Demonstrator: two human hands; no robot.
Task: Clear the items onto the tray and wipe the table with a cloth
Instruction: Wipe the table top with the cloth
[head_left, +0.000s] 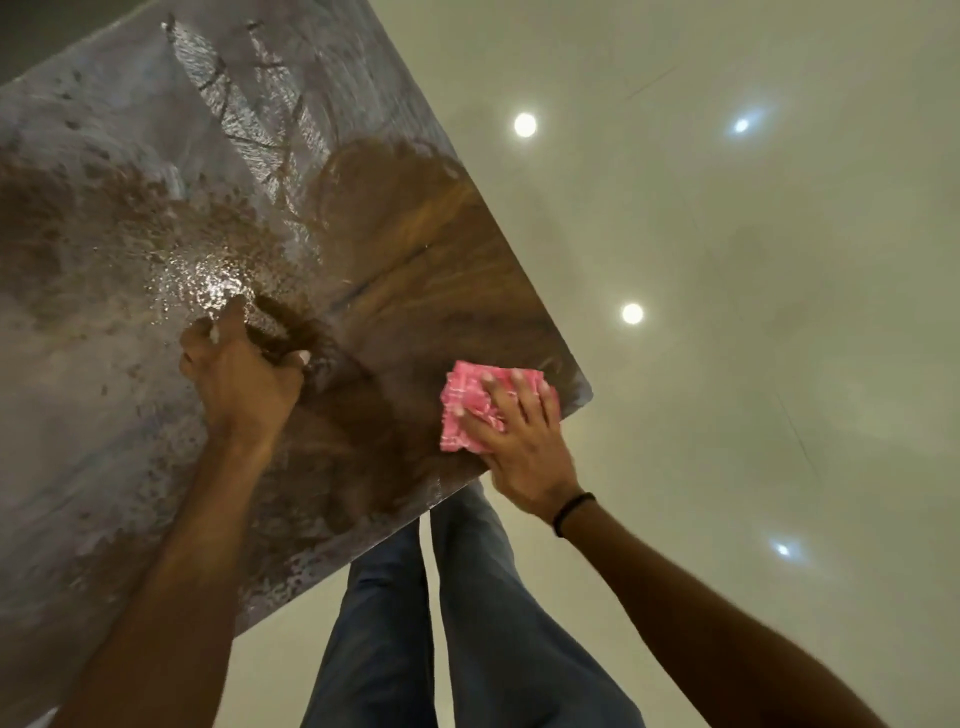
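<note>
A glossy wooden table (171, 218) fills the left and middle of the head view, its surface streaked with wet film and reflections. A folded pink cloth (470, 402) lies near the table's right corner. My right hand (519, 441) presses flat on the cloth with spread, straight fingers. My left hand (241, 369) rests on the tabletop with its fingers curled under, holding nothing that I can see. No tray or other items are in view.
The table's right corner (584, 392) and near edge border a shiny pale floor (727, 260) with ceiling lights reflected in it. My legs in blue jeans (457, 597) stand just beyond the near edge.
</note>
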